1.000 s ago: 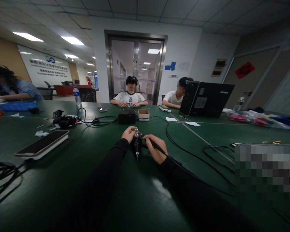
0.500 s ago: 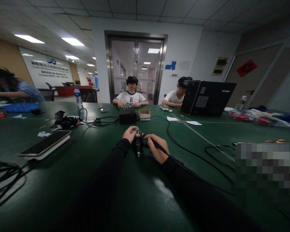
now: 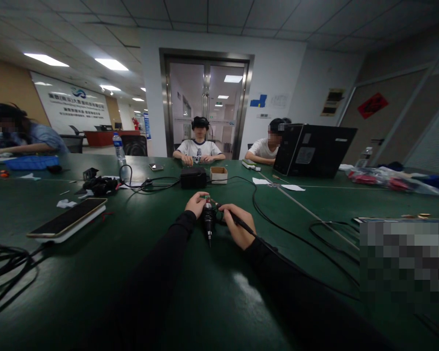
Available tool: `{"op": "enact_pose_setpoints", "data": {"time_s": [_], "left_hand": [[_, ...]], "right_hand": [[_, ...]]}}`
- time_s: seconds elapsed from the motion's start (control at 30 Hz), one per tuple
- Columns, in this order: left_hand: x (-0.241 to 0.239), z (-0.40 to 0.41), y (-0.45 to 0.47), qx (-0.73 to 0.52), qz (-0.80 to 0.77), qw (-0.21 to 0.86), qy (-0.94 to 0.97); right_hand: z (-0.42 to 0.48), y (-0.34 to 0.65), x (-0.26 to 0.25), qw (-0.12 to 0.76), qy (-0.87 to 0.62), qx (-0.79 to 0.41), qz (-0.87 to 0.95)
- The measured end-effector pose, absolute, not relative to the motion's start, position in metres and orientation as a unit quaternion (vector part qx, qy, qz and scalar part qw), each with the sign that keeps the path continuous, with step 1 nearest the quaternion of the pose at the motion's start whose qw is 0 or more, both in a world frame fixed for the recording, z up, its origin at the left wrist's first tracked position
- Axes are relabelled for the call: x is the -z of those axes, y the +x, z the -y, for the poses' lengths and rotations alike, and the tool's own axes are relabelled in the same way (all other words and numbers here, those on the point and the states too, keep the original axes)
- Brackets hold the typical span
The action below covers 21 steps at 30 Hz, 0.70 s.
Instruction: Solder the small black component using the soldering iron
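Observation:
My left hand has its fingers closed on a small green circuit board at the far end of a black cylindrical tool. That black tool has a metal collar and a thin tip pointing toward me. In my right hand is a soldering iron, gripped like a pen, its cord running back along my forearm. Its front end points left, close to the board. Whether it touches the board is too small to tell. A dark coil of cable partly shows between the hands.
Beyond my hands are a black box and an open cardboard box. A phone rests on a white block at left. A black computer case stands at right. Black cables cross the green table. Three people sit around it.
My hands keep nearly the same position on the board and the soldering iron. The view has tilted very slightly; across the table, one person's hand has shifted a little.

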<state>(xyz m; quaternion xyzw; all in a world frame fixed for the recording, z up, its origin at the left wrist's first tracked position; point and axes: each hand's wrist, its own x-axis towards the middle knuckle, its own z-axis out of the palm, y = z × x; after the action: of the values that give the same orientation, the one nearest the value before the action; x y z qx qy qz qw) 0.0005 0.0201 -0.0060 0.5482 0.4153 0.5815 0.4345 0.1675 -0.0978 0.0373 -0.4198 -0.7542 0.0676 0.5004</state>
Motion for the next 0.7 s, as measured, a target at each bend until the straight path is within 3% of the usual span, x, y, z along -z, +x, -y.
{"op": "enact_pose_setpoints", "data": {"time_s": [0.7], "left_hand": [[0.0071,-0.0223,0.0014,-0.582,-0.422,0.434,0.542]], "right_hand": [[0.0974,0.1668,-0.0364,0.495,-0.420,-0.047,0.759]]}}
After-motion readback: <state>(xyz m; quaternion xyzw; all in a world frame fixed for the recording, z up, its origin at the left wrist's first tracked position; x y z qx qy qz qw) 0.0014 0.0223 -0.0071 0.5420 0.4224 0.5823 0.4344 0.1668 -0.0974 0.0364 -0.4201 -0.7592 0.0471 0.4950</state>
